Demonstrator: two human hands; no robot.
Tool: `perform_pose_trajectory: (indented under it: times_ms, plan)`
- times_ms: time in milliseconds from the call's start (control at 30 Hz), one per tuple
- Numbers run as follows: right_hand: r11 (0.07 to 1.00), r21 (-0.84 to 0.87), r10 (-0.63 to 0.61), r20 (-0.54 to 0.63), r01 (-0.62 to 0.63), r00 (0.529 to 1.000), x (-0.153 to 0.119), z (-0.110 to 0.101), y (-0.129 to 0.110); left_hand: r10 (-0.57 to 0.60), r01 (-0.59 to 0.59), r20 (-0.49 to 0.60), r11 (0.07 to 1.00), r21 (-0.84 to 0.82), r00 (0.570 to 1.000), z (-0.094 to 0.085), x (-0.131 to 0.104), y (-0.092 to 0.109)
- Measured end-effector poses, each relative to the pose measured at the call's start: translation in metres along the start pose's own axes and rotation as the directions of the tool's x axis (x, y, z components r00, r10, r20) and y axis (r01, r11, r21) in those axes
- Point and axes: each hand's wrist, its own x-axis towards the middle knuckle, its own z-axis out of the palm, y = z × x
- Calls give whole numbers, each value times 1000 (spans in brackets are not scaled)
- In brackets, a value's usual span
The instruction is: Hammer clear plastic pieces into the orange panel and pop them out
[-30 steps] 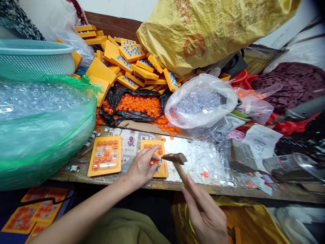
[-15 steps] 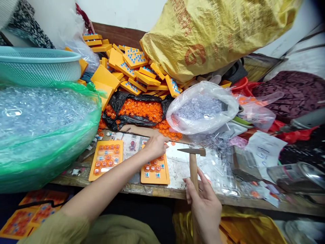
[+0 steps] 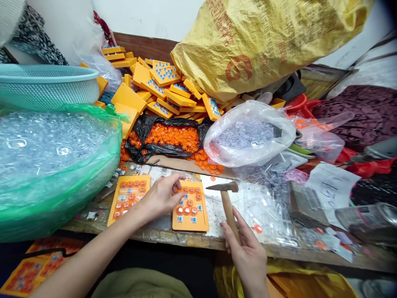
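In my right hand (image 3: 246, 252) is the wooden handle of a hammer (image 3: 228, 207); its metal head points left, over the white worktop. My left hand (image 3: 164, 192) hovers at the left edge of an orange plastic panel (image 3: 190, 225), fingers curled, with a gap between thumb and forefinger and nothing seen between them. Orange caps with clear tops and small blue parts sit on that panel. A second orange panel (image 3: 113, 219) bearing similar caps lies to the left, partly behind my left hand and wrist.
Behind the panels, a black bag (image 3: 141, 155) holds orange caps. A white bag (image 3: 287, 142) and a green bag (image 3: 62, 182) hold clear pieces. Orange panels (image 3: 127, 97) are heaped behind, beside a yellow sack (image 3: 263, 45). A jar (image 3: 366, 219) lies at the right.
My left hand has moved left and down, off the right panel's upper part, and its fingers have parted. The hammer has shifted slightly left and tilted in my right hand.
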Motion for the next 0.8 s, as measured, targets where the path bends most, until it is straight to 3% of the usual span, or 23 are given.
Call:
perform_pose_trajectory:
  times_ms: [100,333,600,700,800]
  plan:
    - [999,-39,-29,72,32,997,-3,3,-10,-3,2,18,1000,9,1000,7,-16,5]
    - [919,-75,-376,140,388,916,-17,-8,-34,46,-49,38,994,101,998,12,-42,23]
    - [827,-58,-493,401,559,772,-37,-20,-19,212,-190,-150,970,150,966,40,-78,3]
    - [836,-63,-477,406,544,780,-40,-18,-20,293,-251,-253,950,188,922,47,-81,-3]
    - [854,-69,-472,311,515,825,-42,-16,-26,289,-244,-293,953,180,911,49,-81,-5]
